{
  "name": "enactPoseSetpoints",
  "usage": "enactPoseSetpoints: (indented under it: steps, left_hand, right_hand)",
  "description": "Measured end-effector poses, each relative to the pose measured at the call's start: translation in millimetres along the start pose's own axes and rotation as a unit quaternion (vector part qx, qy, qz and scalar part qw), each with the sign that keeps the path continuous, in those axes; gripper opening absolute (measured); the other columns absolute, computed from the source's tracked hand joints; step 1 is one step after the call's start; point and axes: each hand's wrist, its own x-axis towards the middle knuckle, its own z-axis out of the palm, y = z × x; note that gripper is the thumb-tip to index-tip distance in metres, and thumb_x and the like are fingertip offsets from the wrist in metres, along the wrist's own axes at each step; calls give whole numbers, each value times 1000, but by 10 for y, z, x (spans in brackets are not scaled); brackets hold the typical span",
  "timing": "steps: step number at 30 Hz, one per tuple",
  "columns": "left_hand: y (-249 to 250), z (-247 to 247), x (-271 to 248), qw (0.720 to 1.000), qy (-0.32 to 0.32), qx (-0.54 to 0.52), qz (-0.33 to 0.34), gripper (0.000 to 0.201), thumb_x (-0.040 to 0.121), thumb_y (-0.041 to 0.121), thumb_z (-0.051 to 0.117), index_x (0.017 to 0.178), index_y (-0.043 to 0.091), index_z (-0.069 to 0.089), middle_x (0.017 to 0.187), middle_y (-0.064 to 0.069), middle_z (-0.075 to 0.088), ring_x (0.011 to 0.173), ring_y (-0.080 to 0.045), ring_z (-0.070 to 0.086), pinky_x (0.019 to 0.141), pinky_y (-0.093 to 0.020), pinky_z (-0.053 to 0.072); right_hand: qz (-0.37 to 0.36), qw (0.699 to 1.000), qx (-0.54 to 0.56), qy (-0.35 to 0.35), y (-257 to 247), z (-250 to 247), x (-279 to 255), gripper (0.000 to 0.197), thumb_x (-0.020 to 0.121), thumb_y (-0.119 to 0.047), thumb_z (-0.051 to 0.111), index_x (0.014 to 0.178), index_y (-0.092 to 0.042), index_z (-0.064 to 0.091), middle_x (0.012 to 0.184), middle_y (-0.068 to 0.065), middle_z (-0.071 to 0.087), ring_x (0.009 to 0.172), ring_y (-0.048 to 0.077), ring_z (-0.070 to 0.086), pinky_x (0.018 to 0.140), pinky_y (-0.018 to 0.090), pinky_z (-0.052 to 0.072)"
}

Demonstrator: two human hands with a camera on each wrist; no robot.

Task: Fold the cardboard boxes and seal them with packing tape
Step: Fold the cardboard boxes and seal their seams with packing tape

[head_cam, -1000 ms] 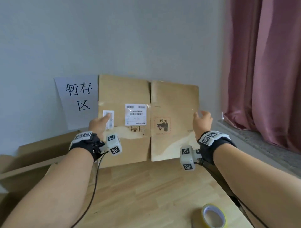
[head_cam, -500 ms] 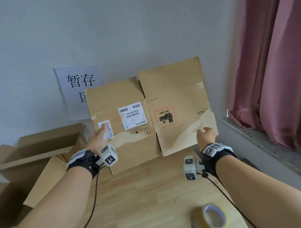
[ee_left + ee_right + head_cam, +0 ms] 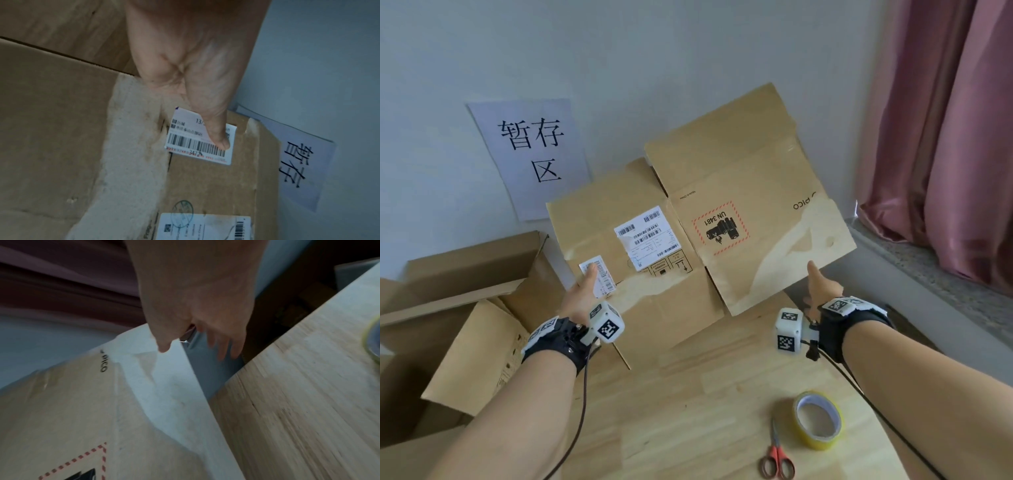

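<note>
Off the bench's left edge I am seeing opened cardboard boxes (image 3: 465,301) lying in a heap, and a paper sign (image 3: 530,154) hanging on the wall behind them. My left hand (image 3: 582,294) is gripping the flattened box (image 3: 688,240) at its left edge, thumb (image 3: 216,129) pressing down on a small barcode label (image 3: 199,146); the fingers behind the cardboard are hidden. The box is tilting over the bench's (image 3: 688,411) far edge, with a white shipping label (image 3: 647,236) and a red-bordered UN 3481 mark (image 3: 720,228) facing me. My right hand (image 3: 822,287) is at the box's lower right corner, thumb (image 3: 164,344) touching the torn pale strip, fingers (image 3: 226,345) hanging straight and loose beyond the cardboard's edge, gripping nothing. Near the bench's right front corner, red-handled scissors (image 3: 777,455) are lying just beside a roll of yellow tape (image 3: 818,419). A pink curtain (image 3: 945,137) is hanging beyond the right edge.
</note>
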Motion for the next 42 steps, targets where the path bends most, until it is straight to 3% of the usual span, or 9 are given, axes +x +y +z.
enactPoseSetpoints:
  steps: [5, 9, 13, 18, 21, 28, 33, 38, 42]
  left_hand:
    - [-169, 174, -17, 998, 10, -31, -47, 74, 91, 67, 32, 130, 8, 50, 123, -4, 57, 116, -32, 56, 95, -38, 43]
    - [-257, 294, -85, 992, 13, -88, -94, 85, 89, 74, 11, 144, 14, 35, 142, -12, 47, 119, -32, 53, 108, -43, 35]
    - [-400, 335, 50, 980, -16, -141, -142, 78, 96, 63, 14, 151, 7, 19, 156, -17, 20, 142, -33, 24, 115, -44, 20]
    - [-386, 374, 271, 987, -33, -22, -153, 64, 103, 44, 24, 131, -10, 45, 89, -31, 66, 79, -26, 69, 75, -41, 49]
    - [-319, 407, 461, 997, -2, 19, -81, 53, 100, 35, 40, 139, -1, 39, 138, -24, 47, 123, -37, 50, 102, -46, 42]
    - [421, 561, 523, 980, 97, 59, 163, 70, 90, 34, 62, 147, 15, 26, 154, -5, 16, 137, -30, 32, 110, -45, 31]
    - [556, 627, 498, 990, 100, -26, 93, 77, 88, 37, 65, 150, 22, 21, 155, -4, 16, 131, -31, 41, 104, -47, 38]
    - [467, 630, 529, 995, 88, -24, 36, 82, 88, 41, 64, 151, 23, 15, 155, -7, 20, 136, -32, 35, 106, -51, 35]
    - [414, 599, 568, 998, 33, -14, 48, 78, 91, 58, 47, 151, 21, 15, 153, -5, 28, 134, -32, 35, 109, -47, 32]
  right_hand:
    - [17, 975, 126, -182, 162, 166, -81, 56, 88, -53, 56, 118, -6, 51, 114, 10, 61, 93, 26, 59, 80, 42, 49]
    - [-6, 988, 118, -97, 85, 206, -33, 70, 90, -56, 46, 137, -4, 38, 131, 15, 52, 112, 35, 55, 92, 42, 43]
    - [-107, 980, 160, -48, -61, 277, -68, 49, 98, -32, 46, 140, -9, 37, 133, 11, 50, 123, 31, 49, 96, 35, 38]
    - [-228, 939, 229, -120, -493, 359, -265, 24, 94, -16, 56, 117, -19, 54, 111, -1, 64, 104, 21, 62, 93, 38, 50]
    - [-330, 916, 152, -167, -797, 395, -522, 22, 93, -10, 58, 113, -20, 60, 103, -4, 68, 91, 11, 66, 80, 25, 55]
    - [-434, 880, 49, -185, -1283, 572, -848, 21, 92, -17, 59, 113, -20, 63, 105, -6, 69, 96, 12, 66, 88, 30, 53]
    - [-419, 894, 86, -134, -1570, 485, -841, 14, 87, -18, 66, 100, -13, 64, 86, -5, 66, 79, 13, 64, 77, 32, 56]
    - [-376, 916, 96, -102, -1615, 417, -752, 38, 82, -35, 69, 100, -2, 62, 84, 1, 61, 76, 16, 58, 80, 39, 54]
    - [-361, 922, 97, -105, -1558, 409, -724, 27, 82, -37, 70, 91, -13, 62, 80, -2, 62, 72, 14, 58, 75, 33, 54]
